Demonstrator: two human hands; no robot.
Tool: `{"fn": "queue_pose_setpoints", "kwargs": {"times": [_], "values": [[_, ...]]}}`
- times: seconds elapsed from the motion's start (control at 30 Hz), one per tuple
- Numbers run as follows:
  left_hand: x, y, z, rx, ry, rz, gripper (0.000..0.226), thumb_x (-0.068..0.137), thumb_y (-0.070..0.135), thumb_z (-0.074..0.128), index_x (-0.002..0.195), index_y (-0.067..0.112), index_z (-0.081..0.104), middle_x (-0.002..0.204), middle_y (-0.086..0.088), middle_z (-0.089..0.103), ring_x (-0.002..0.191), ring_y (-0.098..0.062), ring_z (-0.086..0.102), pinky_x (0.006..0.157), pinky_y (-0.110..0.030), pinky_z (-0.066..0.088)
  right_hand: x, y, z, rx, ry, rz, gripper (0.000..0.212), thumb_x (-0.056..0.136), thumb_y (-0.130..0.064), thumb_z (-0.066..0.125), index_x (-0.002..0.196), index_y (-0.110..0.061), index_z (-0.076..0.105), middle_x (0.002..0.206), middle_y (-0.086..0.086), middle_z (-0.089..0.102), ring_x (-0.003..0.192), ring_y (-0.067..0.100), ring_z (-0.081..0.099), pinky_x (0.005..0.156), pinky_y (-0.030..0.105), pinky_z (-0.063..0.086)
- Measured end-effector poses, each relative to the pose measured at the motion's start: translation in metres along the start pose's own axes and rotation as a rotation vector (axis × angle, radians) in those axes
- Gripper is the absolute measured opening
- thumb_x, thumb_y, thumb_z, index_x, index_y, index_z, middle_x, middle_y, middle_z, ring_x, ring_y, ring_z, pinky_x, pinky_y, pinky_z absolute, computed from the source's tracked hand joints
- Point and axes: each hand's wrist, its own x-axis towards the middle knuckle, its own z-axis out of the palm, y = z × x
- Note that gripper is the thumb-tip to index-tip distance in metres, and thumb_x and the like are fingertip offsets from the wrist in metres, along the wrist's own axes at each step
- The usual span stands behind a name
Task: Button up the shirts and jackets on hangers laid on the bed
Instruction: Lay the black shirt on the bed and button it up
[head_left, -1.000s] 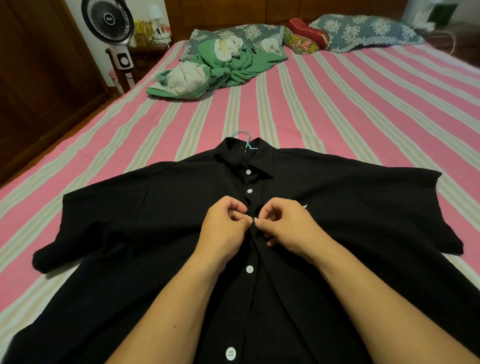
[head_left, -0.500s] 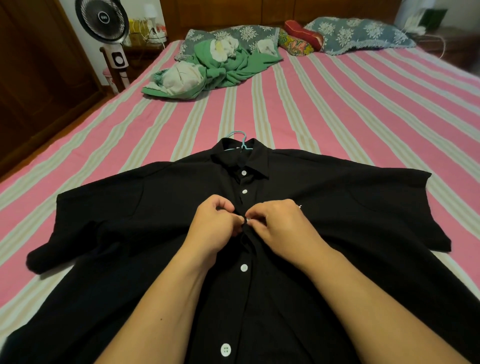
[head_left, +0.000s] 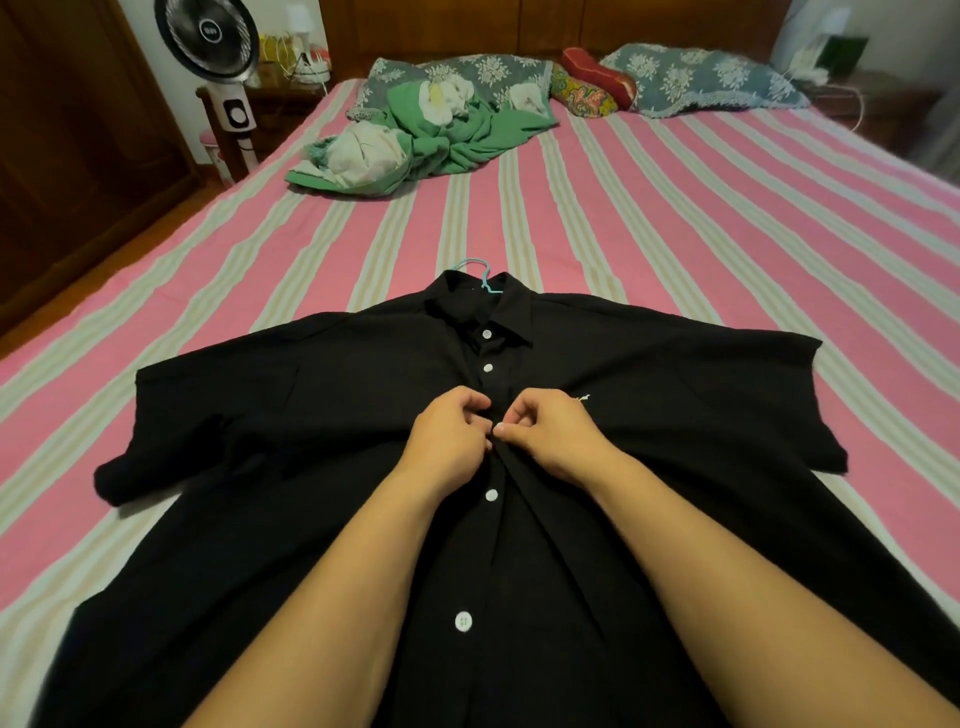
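Note:
A black short-sleeved shirt lies flat on the striped bed, front up, on a light blue hanger whose hook sticks out past the collar. White buttons run down its placket; two near the collar sit fastened. My left hand and my right hand meet at the placket just below them, fingers curled, each pinching an edge of the shirt front. The button between my fingertips is hidden. Two more white buttons show lower down, between my forearms.
The pink and cream striped bed stretches ahead. A crumpled green and white cloth lies near patterned pillows at the headboard. A standing fan and a dark wooden wardrobe are on the left.
Both hands stay pinched together at the same spot on the placket, with small finger movements. The view has shifted slightly; the shirt has not moved.

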Motion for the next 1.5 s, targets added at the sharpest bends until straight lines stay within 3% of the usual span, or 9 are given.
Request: {"fn": "queue_pose_setpoints", "kwargs": {"times": [0.1,0.2,0.37,0.63,0.77,0.93,1.1,1.23,1.5], "values": [[-0.026,0.014,-0.021,0.211,-0.105,0.044,0.048,0.093,0.013,0.063,0.139,0.019,0.054,0.119,0.003,0.068,0.109,-0.018,0.066,0.1,-0.035,0.052,-0.005,-0.021,-0.015,-0.163,-0.148,0.027,0.019,0.092,-0.035,0.07,0.094,-0.016,0.072,0.089,0.002,0.073,0.088,0.02,0.068,0.082,0.033,0.054],[-0.063,0.015,-0.041,0.33,-0.072,0.128,0.031,0.092,0.013,0.066,0.123,0.021,0.065,0.108,0.003,0.069,0.104,-0.017,0.067,0.092,-0.031,0.053,-0.025,-0.05,-0.046,-0.327,-0.259,0.024,0.036,0.096,-0.041,0.063,0.111,-0.008,0.067,0.102,0.005,0.071,0.095,0.023,0.067,0.087,0.034,0.052],[-0.096,-0.013,-0.043,0.255,-0.084,0.07,0.023,0.092,0.008,0.065,0.09,0.031,0.065,0.086,0.006,0.071,0.084,-0.016,0.073,0.084,-0.036,0.061,-0.105,-0.053,-0.032,-0.394,-0.136,0.055,0.036,0.086,-0.045,0.069,0.099,-0.012,0.067,0.102,0.007,0.071,0.096,0.025,0.065,0.081,0.033,0.052],[-0.09,-0.008,-0.009,0.435,-0.013,0.151,0.013,0.09,0.032,0.072,0.102,0.028,0.074,0.104,0.007,0.072,0.102,-0.017,0.066,0.084,-0.03,0.051,-0.105,-0.038,0.012,-0.351,0.044,0.233,0.028,0.088,-0.033,0.065,0.109,-0.014,0.063,0.119,0.013,0.064,0.109,0.037,0.062,0.084,0.035,0.049],[-0.086,-0.011,-0.007,0.446,0.003,0.124,0.003,0.089,0.032,0.072,0.091,0.029,0.073,0.094,0.011,0.07,0.095,-0.014,0.065,0.081,-0.031,0.053,-0.083,-0.026,-0.002,-0.035,-0.126,0.426,0.022,0.085,-0.026,0.075,0.093,-0.007,0.067,0.093,0.013,0.071,0.078,0.027,0.065,0.075,0.033,0.055],[-0.081,-0.002,-0.006,0.482,-0.07,0.08,0.006,0.09,0.027,0.067,0.085,0.026,0.069,0.09,0.005,0.07,0.09,-0.02,0.066,0.074,-0.031,0.051,-0.083,-0.026,-0.023,0.439,-0.277,0.524,0.022,0.095,-0.011,0.061,0.075,-0.016,0.052,0.054,-0.003,0.043,0.042,0.008,0.034,0.056,0.023,0.035],[-0.079,0.017,-0.01,-0.196,-0.114,-0.181,0.009,0.087,-0.002,0.062,0.082,0.0,0.069,0.074,-0.015,0.068,0.055,-0.025,0.067,0.058,-0.034,0.061,-0.082,-0.029,-0.013,0.52,-0.149,0.486,0.016,0.097,-0.018,0.066,0.085,-0.007,0.064,0.066,0.001,0.06,0.052,0.009,0.056,0.055,0.023,0.047],[-0.087,0.011,-0.01,-0.465,-0.152,-0.264,0.009,0.089,-0.008,0.061,0.087,-0.003,0.068,0.078,-0.018,0.065,0.059,-0.023,0.068,0.058,-0.034,0.062,-0.082,-0.027,0.005,0.431,-0.06,0.45,0.028,0.09,-0.03,0.073,0.103,-0.005,0.075,0.103,0.014,0.073,0.098,0.026,0.069,0.091,0.038,0.055],[-0.089,-0.013,-0.004,-0.628,-0.132,-0.294,0.008,0.092,-0.005,0.063,0.09,-0.003,0.071,0.087,-0.017,0.068,0.062,-0.02,0.069,0.057,-0.03,0.059,-0.092,-0.028,0.007,0.47,-0.006,0.443,0.021,0.087,-0.019,0.077,0.1,-0.002,0.075,0.083,0.008,0.067,0.069,0.015,0.056,0.06,0.027,0.041]]}}
